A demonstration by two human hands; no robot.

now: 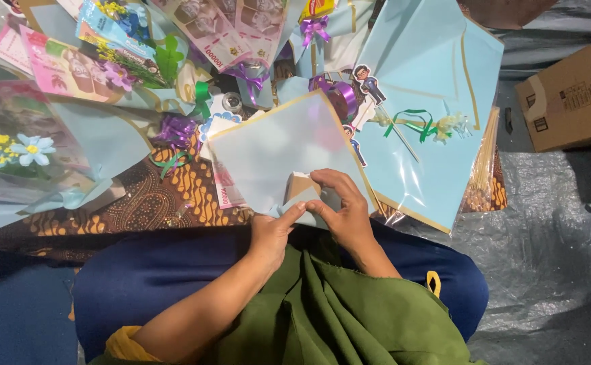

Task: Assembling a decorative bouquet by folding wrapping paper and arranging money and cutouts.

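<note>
Pale blue wrapping sheet (275,152) spreads away from us. Our left hand (275,226) and right hand (341,206) pinch its near folded corner, equally close.

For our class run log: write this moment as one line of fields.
left hand: pinching sheet corner | right hand: pressing fold | sheet: pale blue, gold-edged, on lap | nearby: purple ribbon, cardboard box
</note>
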